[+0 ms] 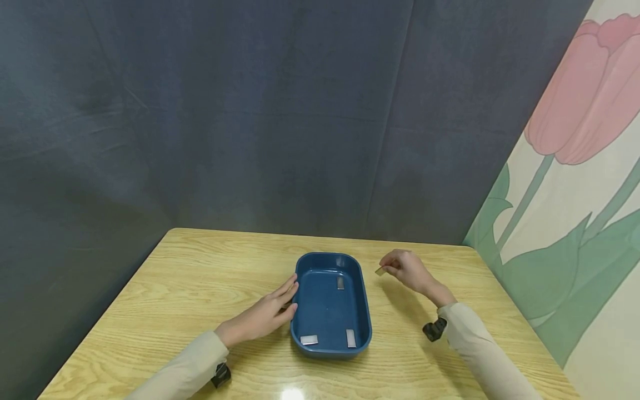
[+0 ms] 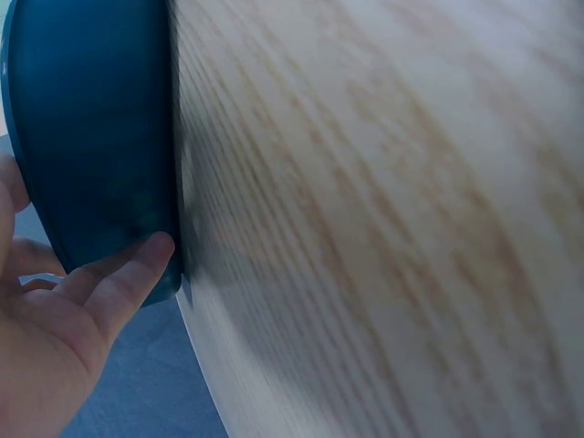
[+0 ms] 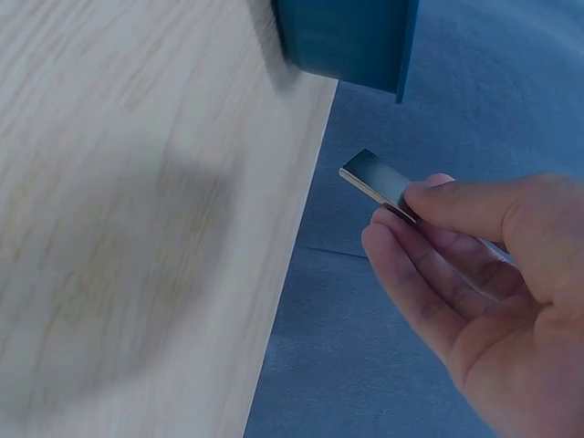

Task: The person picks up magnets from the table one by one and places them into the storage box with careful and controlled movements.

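Left hand (image 1: 265, 316) flat against blue tray (image 1: 306, 261) — right hand (image 1: 407, 271) pinching strip (image 3: 376, 180)

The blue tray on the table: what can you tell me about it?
The blue tray is a deep rectangular dish with rounded corners, plastic by its look, upright on the wooden table. Three small grey flat pieces lie inside. The left hand rests with straight fingers against its left wall; nothing else touches it.

The head camera looks forward and down from afar at the counter (image 1: 200, 289) and blue tray (image 1: 367, 311). Both wrist cameras sit close, each sharing the tray's outer wall and wood grain with it.
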`<state>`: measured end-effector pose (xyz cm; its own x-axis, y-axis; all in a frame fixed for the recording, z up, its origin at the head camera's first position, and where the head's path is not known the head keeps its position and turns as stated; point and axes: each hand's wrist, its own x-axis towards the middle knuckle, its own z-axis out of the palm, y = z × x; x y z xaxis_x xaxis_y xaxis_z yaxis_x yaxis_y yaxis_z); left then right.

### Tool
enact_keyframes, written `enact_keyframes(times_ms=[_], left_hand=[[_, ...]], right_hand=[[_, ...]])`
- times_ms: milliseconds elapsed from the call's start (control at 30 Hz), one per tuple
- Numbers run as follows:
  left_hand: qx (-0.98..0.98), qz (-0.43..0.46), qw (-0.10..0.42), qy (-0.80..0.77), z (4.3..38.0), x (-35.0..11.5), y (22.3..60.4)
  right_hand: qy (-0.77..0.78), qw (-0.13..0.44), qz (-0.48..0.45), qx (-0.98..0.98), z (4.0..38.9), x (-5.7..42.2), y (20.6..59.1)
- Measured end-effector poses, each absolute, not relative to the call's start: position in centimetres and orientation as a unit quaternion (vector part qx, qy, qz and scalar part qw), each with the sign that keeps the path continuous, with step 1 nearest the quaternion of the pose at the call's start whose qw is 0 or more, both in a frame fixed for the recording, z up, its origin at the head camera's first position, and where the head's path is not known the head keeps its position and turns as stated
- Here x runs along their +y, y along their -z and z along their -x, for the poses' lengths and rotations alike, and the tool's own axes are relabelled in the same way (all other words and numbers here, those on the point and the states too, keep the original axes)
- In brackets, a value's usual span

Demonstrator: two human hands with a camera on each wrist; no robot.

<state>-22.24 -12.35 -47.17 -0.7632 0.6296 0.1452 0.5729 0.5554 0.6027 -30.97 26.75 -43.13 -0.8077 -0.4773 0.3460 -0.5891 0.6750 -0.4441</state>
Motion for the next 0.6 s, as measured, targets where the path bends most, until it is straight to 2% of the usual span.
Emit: enact_keyframes(times_ms=[600], left_hand=[[0.881, -0.339, 0.040, -0.328, 22.2, -12.4, 47.2]], right_hand=[[-0.292, 0.122, -0.300, -0.900, 30.6, 25.2, 41.6]])
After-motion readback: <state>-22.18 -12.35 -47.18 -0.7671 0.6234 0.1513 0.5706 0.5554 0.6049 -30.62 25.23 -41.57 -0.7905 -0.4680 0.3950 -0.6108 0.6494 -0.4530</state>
